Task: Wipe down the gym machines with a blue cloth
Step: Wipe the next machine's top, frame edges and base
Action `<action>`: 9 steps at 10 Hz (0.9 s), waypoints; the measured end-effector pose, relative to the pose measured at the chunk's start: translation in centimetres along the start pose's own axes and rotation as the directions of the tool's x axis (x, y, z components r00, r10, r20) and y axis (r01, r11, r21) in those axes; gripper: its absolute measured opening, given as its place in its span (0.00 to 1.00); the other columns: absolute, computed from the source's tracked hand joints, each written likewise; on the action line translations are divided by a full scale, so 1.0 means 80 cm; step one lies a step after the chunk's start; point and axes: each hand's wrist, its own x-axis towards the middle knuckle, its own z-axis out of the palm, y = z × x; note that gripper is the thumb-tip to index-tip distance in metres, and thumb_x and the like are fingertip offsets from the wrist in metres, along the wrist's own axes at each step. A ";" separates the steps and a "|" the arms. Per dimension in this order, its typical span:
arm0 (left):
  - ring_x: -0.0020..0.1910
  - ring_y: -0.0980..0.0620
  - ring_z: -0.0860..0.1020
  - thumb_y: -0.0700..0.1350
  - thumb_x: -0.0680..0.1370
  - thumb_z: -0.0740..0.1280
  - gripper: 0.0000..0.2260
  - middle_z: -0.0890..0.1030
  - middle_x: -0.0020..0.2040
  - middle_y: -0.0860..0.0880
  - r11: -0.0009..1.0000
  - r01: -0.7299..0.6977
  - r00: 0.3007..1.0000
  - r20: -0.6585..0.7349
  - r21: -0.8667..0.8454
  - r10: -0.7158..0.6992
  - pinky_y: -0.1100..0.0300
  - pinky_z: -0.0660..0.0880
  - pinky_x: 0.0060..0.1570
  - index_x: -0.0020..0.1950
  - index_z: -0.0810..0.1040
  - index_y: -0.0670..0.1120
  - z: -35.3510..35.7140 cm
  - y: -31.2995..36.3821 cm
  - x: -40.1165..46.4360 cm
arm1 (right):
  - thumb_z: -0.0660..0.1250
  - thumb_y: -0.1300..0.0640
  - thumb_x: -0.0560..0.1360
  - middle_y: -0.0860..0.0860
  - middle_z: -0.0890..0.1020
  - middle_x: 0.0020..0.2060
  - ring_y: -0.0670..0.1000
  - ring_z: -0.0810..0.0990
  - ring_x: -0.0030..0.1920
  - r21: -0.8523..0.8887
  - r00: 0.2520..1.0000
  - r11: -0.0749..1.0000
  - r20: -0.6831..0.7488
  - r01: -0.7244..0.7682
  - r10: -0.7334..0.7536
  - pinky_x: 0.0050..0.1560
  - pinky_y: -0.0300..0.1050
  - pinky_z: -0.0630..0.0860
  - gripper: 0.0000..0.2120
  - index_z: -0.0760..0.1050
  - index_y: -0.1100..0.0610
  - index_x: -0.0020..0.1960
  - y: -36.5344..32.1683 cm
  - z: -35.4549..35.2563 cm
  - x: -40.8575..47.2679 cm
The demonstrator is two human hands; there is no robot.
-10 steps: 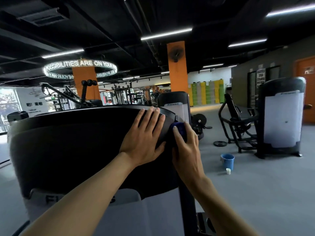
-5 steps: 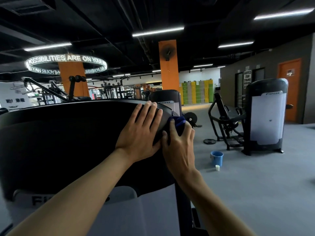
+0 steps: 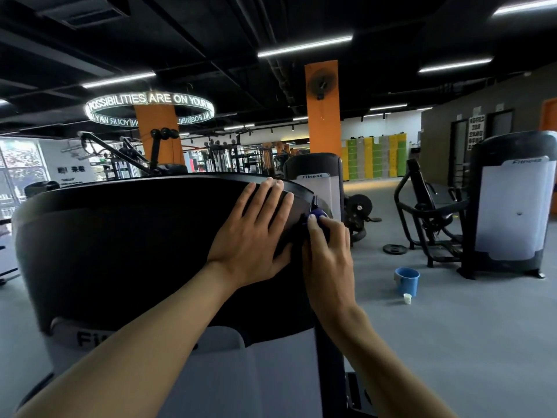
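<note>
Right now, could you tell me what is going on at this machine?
A person is wiping the black top cover of a gym machine. The left hand lies flat on the cover, while the right hand grips a blue cloth against its right edge. A blue bucket stands on the floor nearby.

"Fitness" on machine shroud [image 3: 312,188]

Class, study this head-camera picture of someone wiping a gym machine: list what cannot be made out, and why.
1. Blue cloth: head view; the right hand covers most of it.
2. Black curved machine shroud: head view; its right edge lies behind both hands, the flat left hand included.
3. White "Fitness" panel: the left forearm hides the word's end.
4. Blue bucket: contents cannot be seen from this angle.
</note>
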 end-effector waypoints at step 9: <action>0.83 0.35 0.52 0.62 0.83 0.53 0.37 0.55 0.83 0.34 0.994 0.040 0.998 0.049 0.099 -0.045 0.38 0.52 0.80 0.84 0.55 0.38 -0.005 0.009 0.003 | 0.70 0.62 0.78 0.56 0.77 0.51 0.59 0.77 0.49 0.160 0.974 0.972 -0.117 -0.172 0.192 0.38 0.46 0.73 0.10 0.82 0.57 0.59 -0.009 0.003 0.040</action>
